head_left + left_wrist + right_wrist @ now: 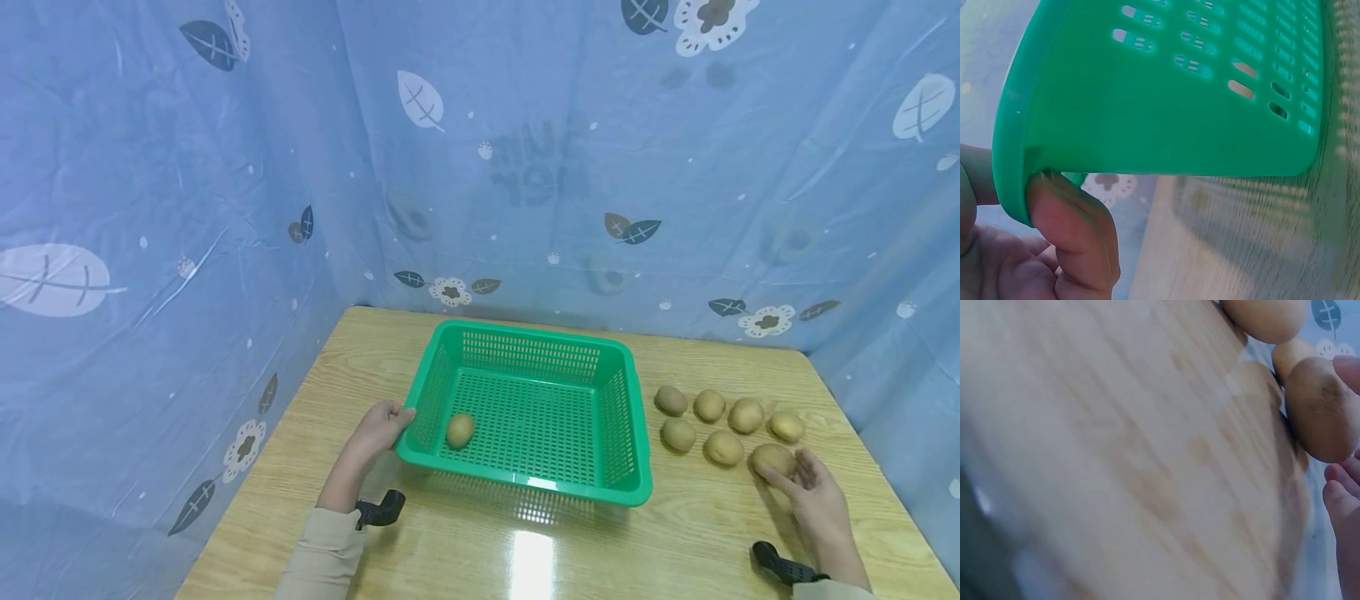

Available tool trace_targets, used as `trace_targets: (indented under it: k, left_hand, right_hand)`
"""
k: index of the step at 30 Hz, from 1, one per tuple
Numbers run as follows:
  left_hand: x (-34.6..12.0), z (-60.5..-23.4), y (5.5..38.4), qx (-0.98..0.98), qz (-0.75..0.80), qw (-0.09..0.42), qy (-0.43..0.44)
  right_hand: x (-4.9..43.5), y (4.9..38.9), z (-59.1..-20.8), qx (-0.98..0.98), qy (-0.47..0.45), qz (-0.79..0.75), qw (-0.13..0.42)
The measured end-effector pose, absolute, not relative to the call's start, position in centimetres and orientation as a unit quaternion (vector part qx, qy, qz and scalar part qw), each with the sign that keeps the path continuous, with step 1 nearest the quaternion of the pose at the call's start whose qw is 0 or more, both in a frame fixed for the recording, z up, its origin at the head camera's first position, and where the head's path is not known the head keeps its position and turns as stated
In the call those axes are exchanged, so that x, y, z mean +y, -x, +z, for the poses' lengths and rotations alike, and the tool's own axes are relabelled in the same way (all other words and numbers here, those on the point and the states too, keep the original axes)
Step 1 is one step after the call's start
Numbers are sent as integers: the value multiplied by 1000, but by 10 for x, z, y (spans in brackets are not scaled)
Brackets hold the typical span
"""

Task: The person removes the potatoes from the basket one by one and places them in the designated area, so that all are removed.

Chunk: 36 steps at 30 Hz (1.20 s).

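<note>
My left hand (381, 431) grips the left rim of a green perforated plastic basket (525, 477); in the left wrist view, curled fingers (1075, 228) hook under the rim. Inside the basket's left part lies one potato (460, 430). On the right side of the table, my right hand (819, 492) has its thumb and fingers around another potato (771, 458), at the near right end of a group. The right wrist view shows this potato (1319, 409) with dark specks, between thumb and fingers, the hand partly cut off by the frame edge.
Several more potatoes (724, 447) sit in two rough rows right of the basket. The wooden table (600, 558) meets blue patterned curtains (525, 208) at its back and sides. Black wrist devices (382, 508) are strapped to both arms.
</note>
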<state>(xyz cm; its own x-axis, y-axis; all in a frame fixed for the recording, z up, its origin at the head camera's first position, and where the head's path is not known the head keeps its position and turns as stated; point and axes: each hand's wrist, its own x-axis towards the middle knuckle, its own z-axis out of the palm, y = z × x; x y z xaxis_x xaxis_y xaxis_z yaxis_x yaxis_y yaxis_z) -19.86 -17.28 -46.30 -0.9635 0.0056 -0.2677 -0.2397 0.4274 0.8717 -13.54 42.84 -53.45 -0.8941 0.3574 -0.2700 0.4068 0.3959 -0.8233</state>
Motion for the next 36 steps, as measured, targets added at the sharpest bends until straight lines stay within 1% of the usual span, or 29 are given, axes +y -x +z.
trace_targets:
  k: [4, 9, 13, 18, 24, 30, 33, 36]
  left_hand:
    - [-173, -463, 198, 835, 532, 116, 71]
    - [-172, -462, 198, 834, 534, 117, 69]
    - [-172, -462, 198, 835, 534, 114, 67]
    - [-172, -462, 197, 836, 532, 113, 67]
    - [-171, -462, 198, 837, 531, 114, 67]
    - [-171, -462, 198, 839, 527, 117, 69]
    - [-171, -461, 197, 839, 526, 117, 71]
    - [-172, -461, 197, 840, 525, 118, 72]
  right_hand:
    - [428, 130, -530, 844, -236, -481, -6]
    - [425, 121, -525, 830, -251, -497, -39]
    - [420, 116, -519, 827, -227, -511, -53]
    - [403, 117, -507, 847, -150, -505, -66]
    - [367, 127, -486, 863, -41, -496, -86]
    - [333, 138, -461, 806, 69, -576, -121]
    - [316, 143, -452, 762, 117, -626, -122]
    - [297, 149, -442, 744, 149, -642, -106]
